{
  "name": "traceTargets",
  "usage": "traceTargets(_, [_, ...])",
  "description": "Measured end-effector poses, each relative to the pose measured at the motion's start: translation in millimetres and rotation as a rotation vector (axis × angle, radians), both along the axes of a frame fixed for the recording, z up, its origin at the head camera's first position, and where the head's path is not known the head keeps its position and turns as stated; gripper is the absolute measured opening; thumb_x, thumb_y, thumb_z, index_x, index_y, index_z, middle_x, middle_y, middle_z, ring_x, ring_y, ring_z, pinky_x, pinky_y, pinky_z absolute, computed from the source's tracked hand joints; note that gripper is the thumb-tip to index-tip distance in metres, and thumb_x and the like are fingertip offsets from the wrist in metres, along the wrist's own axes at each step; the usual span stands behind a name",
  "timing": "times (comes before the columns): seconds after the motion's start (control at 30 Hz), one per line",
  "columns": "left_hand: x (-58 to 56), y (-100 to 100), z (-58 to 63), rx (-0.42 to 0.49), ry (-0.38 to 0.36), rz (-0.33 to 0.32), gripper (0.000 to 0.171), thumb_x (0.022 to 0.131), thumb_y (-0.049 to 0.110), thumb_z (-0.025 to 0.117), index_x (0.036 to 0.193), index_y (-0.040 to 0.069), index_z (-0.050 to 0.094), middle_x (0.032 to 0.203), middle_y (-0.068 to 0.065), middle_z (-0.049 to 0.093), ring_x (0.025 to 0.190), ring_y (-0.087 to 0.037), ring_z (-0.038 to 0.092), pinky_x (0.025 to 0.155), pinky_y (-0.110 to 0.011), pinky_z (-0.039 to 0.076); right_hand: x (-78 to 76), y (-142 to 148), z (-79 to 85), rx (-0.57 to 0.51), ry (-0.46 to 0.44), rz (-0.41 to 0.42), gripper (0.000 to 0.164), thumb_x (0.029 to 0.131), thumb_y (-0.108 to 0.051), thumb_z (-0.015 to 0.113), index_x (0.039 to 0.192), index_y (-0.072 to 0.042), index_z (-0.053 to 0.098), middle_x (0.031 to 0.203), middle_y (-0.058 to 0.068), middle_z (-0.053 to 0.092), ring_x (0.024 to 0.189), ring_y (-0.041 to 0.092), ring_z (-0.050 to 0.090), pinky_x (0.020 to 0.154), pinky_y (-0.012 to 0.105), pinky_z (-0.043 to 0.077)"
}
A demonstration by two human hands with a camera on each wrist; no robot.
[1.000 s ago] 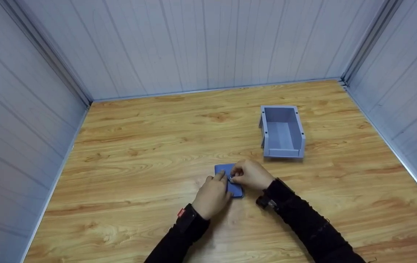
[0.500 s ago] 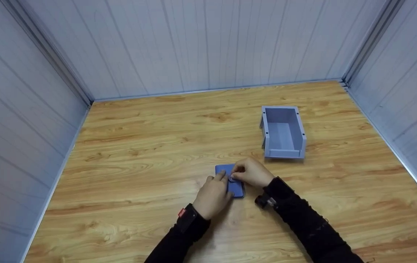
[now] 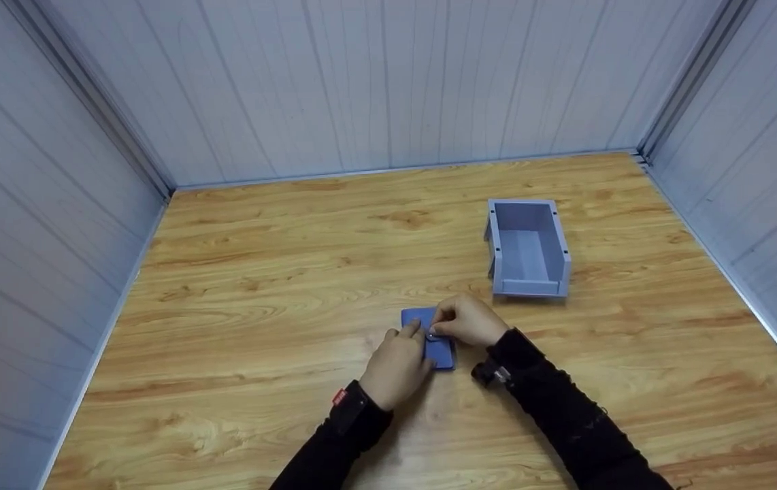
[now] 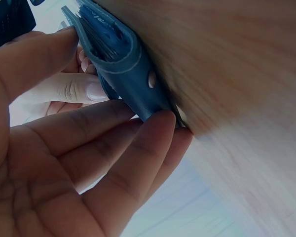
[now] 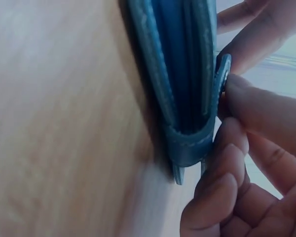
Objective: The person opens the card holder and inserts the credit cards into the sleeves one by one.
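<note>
A blue snap wallet [image 3: 440,355] lies on the wooden table. Stitched edges, layered inner leaves and a metal stud [image 4: 152,79] on its spine show in the left wrist view. My left hand [image 3: 395,364] grips it from the left, thumb at one edge and fingertips along the spine. From the right, my right hand [image 3: 471,322] pinches the end of the wallet's short strap [image 5: 222,81] between thumb and fingers. The strap wraps round the edge, and its tip stands slightly off the wallet's face in the right wrist view. My fingers partly hide the wallet in the head view.
A grey plastic bin [image 3: 530,288] with a low front stands behind and right of the hands. Pale panel walls [image 3: 361,82] enclose the table [image 3: 259,272] at the back and both sides.
The strap end, raised at first between the right fingers, now lies lower over the wallet's face. My left hand and the wallet have stayed in place.
</note>
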State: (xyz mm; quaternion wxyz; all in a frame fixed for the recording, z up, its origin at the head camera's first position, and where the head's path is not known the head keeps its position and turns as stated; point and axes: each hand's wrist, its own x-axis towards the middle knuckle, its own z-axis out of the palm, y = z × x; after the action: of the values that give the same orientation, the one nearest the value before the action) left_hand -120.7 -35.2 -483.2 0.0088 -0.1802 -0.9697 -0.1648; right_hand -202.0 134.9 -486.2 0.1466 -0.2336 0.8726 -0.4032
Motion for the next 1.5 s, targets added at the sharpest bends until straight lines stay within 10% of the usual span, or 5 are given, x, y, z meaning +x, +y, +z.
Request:
traceTargets(1.17, [-3.1, 1, 1.9, 0.067, -0.062, 0.034, 0.054, 0.088, 0.024, 0.069, 0.133, -0.004, 0.057, 0.140, -0.019, 0.054, 0.107, -0.039, 0.062, 0.089, -0.043, 0.055, -2.3, 3, 3.9, -0.028, 0.011, -0.028, 0.007, 0.089, -0.012, 0.068, 0.087, -0.006, 0.072, 0.083, 0.004, 0.069, 0.072, 0.008, 0.056, 0.068, 0.022, 0.048])
traceTargets(1.5, [-16.3, -25, 25.5, 0.123, 0.084, 0.116, 0.052, 0.090, 0.030, 0.069, 0.130, -0.002, 0.060, 0.140, -0.019, 0.056, 0.119, -0.040, 0.058, 0.100, -0.048, 0.050, -5.0, 17, 27.6, -0.224, 0.302, -0.265, 0.019, 0.096, -0.019, 0.062, 0.097, -0.003, 0.071, 0.090, 0.007, 0.066, 0.079, 0.015, 0.058, 0.071, 0.026, 0.049])
